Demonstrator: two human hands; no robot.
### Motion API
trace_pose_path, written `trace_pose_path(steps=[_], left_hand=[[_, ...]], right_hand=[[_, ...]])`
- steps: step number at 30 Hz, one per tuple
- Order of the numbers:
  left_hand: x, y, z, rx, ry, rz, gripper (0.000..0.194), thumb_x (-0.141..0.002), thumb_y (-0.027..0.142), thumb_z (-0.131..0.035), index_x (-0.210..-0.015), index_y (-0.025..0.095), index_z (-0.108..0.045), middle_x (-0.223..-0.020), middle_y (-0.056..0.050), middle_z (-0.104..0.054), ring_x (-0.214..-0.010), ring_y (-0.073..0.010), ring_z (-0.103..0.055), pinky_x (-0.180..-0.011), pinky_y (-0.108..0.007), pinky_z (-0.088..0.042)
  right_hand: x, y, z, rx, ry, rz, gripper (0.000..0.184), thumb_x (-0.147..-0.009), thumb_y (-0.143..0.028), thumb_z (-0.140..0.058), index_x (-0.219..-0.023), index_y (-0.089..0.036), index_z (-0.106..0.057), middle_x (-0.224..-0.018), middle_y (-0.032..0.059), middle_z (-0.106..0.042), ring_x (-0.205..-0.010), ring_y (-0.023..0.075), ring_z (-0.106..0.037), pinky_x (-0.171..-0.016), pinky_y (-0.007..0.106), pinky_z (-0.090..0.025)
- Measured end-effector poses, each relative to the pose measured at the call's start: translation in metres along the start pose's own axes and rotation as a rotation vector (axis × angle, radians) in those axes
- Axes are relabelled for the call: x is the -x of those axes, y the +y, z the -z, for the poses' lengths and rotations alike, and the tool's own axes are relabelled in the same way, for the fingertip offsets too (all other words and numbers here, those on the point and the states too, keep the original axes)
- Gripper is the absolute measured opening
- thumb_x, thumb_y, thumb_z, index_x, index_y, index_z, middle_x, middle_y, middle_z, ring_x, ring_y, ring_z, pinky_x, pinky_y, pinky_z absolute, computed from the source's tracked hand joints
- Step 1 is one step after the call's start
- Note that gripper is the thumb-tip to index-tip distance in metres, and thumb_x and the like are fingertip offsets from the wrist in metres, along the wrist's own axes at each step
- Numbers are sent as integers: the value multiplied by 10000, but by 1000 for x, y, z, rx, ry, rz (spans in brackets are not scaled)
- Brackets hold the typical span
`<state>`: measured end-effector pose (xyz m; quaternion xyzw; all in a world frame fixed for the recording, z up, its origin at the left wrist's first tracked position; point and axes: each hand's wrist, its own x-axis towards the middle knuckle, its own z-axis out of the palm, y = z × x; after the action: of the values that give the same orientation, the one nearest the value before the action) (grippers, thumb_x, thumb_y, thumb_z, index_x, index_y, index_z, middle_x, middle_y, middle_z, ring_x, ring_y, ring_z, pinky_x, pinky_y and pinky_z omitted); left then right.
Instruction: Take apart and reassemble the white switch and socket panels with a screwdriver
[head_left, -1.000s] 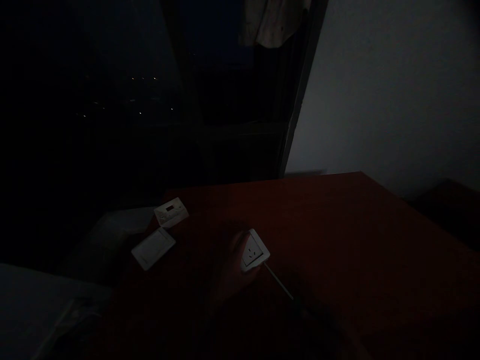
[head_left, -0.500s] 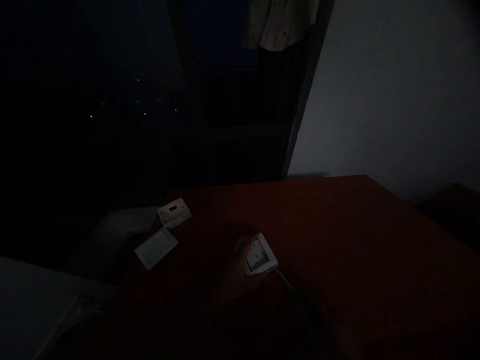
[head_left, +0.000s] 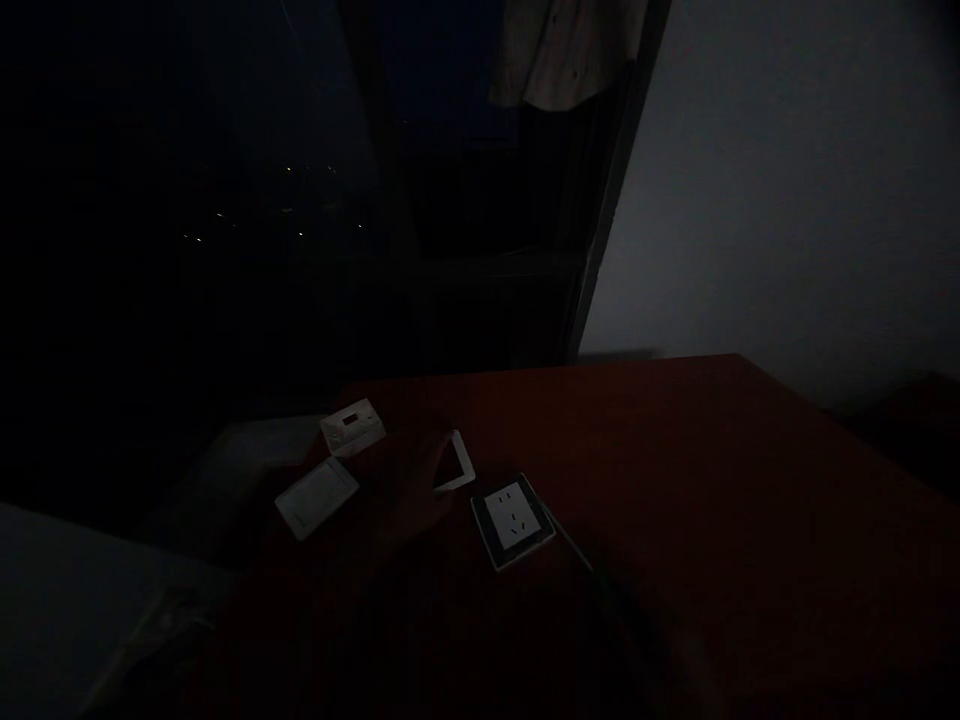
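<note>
My left hand (head_left: 416, 505) is closed on a white, square socket cover frame (head_left: 466, 462), gripping its left side just above the table. Right of it a wall socket (head_left: 512, 515) lies face up, its pale slotted centre bare within a dark surround. A screwdriver (head_left: 571, 548) points at the socket's right edge, its thin shaft touching or close to the rim. Its handle runs back into my right hand (head_left: 686, 650), which is closed around it; deep shadow hides most of those fingers.
On the table's left side lie a white plate with a rectangular hole (head_left: 352, 428) and a plain white plate (head_left: 316, 497). The reddish table (head_left: 675, 450) stands by a dark window and a grey wall (head_left: 780, 200). Cloth (head_left: 566, 55) hangs above.
The cover frame has come off the socket and moved left with my left hand. The socket's dark surround now shows. The screwdriver stays at the socket's right side.
</note>
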<state>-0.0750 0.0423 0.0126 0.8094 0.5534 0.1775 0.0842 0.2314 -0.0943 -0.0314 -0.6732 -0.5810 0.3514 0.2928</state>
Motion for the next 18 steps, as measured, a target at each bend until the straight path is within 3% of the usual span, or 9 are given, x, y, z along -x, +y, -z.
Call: trace_pose_path(steps=[4,8,13,15,18], left_hand=[[-7,-2,-2,-20,-134,-103,833,-642,84,-596,-1413,257,-332,-1484,-60,-349,-1391,-298,-250,-1123,-503,-250],[-6,10,-2,-25,-94,-91,795,-661,73,-582,-1400,258,-357,-1527,-58,-278,-1426,-322,-141,-1130,-532,-203],[15,46,-10,98,-55,18,525,-854,270,-541,-1360,228,-408,-1446,-91,-396,-1333,-276,-364,-1087,-460,-328],[27,63,-18,165,-114,60,614,-818,374,-620,-1373,229,-399,-1452,-105,-387,-1314,-307,-380,-1072,-485,-341],[38,81,-31,241,-111,101,788,-719,413,-728,-1402,269,-361,-1453,-93,-376,-1307,-330,-370,-1066,-489,-348]], right_hand=[[3,-1,1,43,24,-13,460,-875,-388,-463,-1291,-225,-571,-1255,76,-639,-1127,261,-611,-980,402,-482],[7,-3,6,73,37,20,457,-884,-400,-464,-1285,-208,-572,-1261,95,-632,-1129,279,-608,-967,427,-493],[4,4,15,37,-7,19,470,-897,-385,-432,-1324,-217,-531,-1261,100,-632,-1131,275,-607,-928,430,-522],[0,7,21,60,-7,35,454,-871,-380,-468,-1288,-230,-566,-1272,95,-625,-1134,278,-604,-911,417,-533],[-7,3,36,124,39,148,397,-813,-345,-531,-1178,-244,-650,-1274,80,-625,-1147,287,-594,-933,405,-519]])
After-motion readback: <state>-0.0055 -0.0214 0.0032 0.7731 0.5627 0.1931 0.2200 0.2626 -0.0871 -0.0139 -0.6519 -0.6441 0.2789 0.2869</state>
